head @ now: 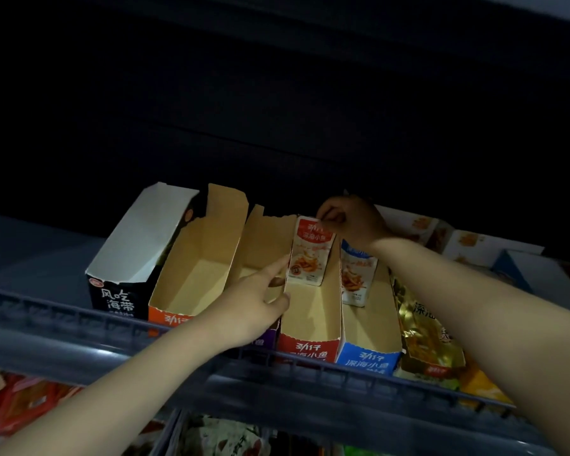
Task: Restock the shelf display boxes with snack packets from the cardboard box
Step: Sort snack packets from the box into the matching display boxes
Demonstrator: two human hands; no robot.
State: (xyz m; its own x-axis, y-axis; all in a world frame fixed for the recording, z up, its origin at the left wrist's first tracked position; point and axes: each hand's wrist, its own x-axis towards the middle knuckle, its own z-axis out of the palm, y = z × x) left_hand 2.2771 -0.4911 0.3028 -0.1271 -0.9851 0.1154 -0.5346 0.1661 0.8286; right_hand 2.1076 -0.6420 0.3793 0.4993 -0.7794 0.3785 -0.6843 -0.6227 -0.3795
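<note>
A row of open-topped display boxes stood side by side on the upper shelf (40,258), behind its grey front rail (310,373); the space above and behind them was too dark to read. The right hand (349,222) reached in from over the blue box and pinched the top edge of a red-and-white snack packet (310,251), which stood upright at the back of the red display box (310,327); the rest of that box showed bare cardboard floor. The left hand (247,311) was mostly open, forefinger stretched toward the packet's lower left corner and thumb resting at the red box's left wall; whether the fingertip touched the packet could not be told. That hand and its forearm covered most of the purple display box (267,245), the next one to the left. Further left stood an orange display box (195,274), bare inside, and a black display box (129,258) with a white lining. To the right, the blue display box (369,343) held a blue-and-white packet (356,274) upright near its back, partly hidden by the right wrist; beside it lay gold foil packets (422,330). More packaged goods (27,403) showed dimly on the shelf below. The cardboard supply box was not in view.
</note>
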